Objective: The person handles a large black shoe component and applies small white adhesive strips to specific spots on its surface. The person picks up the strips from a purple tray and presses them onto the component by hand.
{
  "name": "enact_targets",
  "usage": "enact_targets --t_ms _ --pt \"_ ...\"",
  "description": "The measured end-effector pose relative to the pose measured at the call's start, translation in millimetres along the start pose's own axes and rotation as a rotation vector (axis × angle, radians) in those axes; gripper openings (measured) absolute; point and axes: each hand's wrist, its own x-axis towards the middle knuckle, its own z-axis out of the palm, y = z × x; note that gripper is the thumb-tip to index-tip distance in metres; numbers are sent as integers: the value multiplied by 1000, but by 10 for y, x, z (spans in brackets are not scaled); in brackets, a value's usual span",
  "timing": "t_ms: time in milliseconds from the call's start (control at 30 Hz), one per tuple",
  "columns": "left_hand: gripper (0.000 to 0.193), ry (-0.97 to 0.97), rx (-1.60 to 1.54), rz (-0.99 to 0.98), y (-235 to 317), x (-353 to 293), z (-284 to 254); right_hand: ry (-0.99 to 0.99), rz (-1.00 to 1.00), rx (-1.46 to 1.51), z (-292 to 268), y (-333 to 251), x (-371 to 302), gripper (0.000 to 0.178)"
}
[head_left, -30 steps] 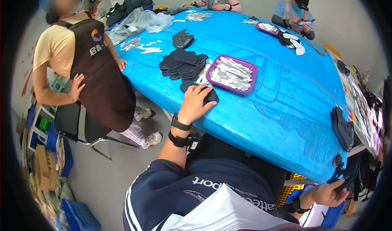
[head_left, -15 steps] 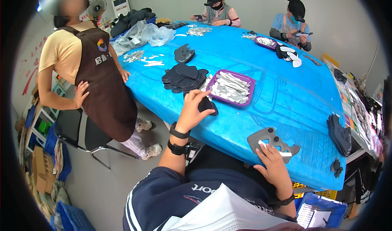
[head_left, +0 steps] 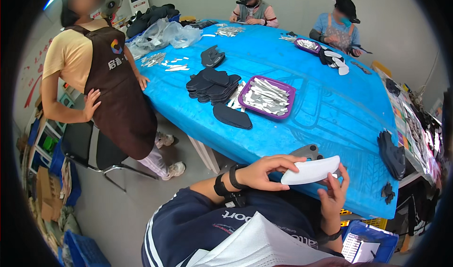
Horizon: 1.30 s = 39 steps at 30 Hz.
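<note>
A white curved pad [head_left: 311,171] with a pointed end is held up over the near table edge. My left hand [head_left: 265,172] pinches its left end between thumb and fingers. At its right end are the fingertips of my right hand [head_left: 333,194], closed on the pad's edge. A small white bit shows by those fingertips; I cannot tell whether it is loose. Behind the pad, mostly hidden, lies a grey cut-out plate [head_left: 307,151] with black round spots. One black curved pad [head_left: 232,116] lies left of a purple tray [head_left: 291,107] filled with white and grey strips.
A stack of black pads [head_left: 207,85] and a dark shaped piece [head_left: 212,56] lie farther left. Black pieces [head_left: 391,154] sit at the right edge. A person in a brown apron [head_left: 118,78] stands at left; two people [head_left: 255,14] sit across the blue-covered table [head_left: 339,111].
My left hand has come from beside the purple tray to the near edge, now with the white pad. My right hand has lifted off the grey plate to the pad.
</note>
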Motion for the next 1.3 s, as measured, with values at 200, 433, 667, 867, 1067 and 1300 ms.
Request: enact_targets --t_ms 200,433,667,867,1067,1300 --pt "52 -31 -311 -98 -203 5 94 195 92 240 -163 152 -87 40" --pt "66 47 463 -52 -181 85 71 122 48 74 -211 180 -127 36" --pt "41 -2 984 -152 -326 76 77 183 -55 -351 -329 122 -60 34" --pt "25 11 935 -199 -500 -81 -100 180 97 -581 -365 87 3 30" --pt "47 504 1285 -23 -117 -152 -422 -61 240 -687 -431 134 21 23" --pt "72 1602 1472 308 1412 -509 -1187 -74 280 -637 -445 245 -12 22"
